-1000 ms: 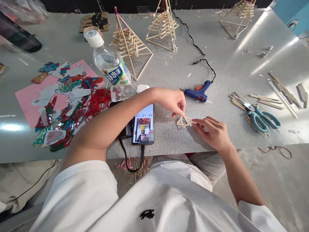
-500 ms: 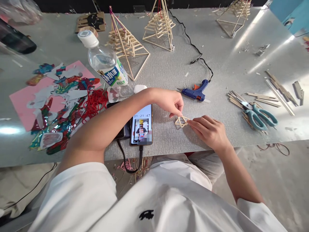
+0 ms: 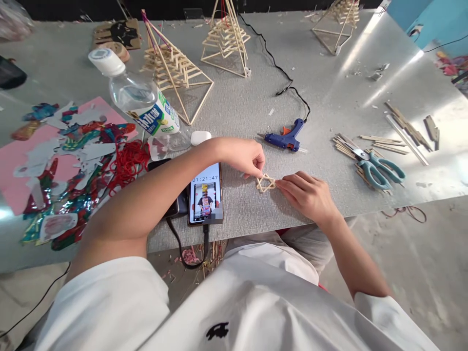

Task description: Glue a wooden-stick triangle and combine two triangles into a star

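Note:
A small star made of thin wooden sticks (image 3: 265, 183) lies flat on the grey table (image 3: 241, 117) near its front edge. My left hand (image 3: 244, 156) reaches across from the left and pinches the star's upper left point. My right hand (image 3: 305, 194) sits just right of the star, its fingertips closed on the star's right side. A phone (image 3: 205, 193) with a running timer and a video lies left of the star, under my left forearm.
A blue glue gun (image 3: 283, 138) with a black cord lies behind the star. Teal scissors (image 3: 380, 168) rest on loose sticks at the right. Three stick pyramids (image 3: 171, 68) stand at the back. A water bottle (image 3: 137, 100), red string and coloured paper scraps (image 3: 66, 161) fill the left.
The star, held tilted between my fingers a second ago, now lies flat on the table. The view has shifted, so everything sits further left in the picture.

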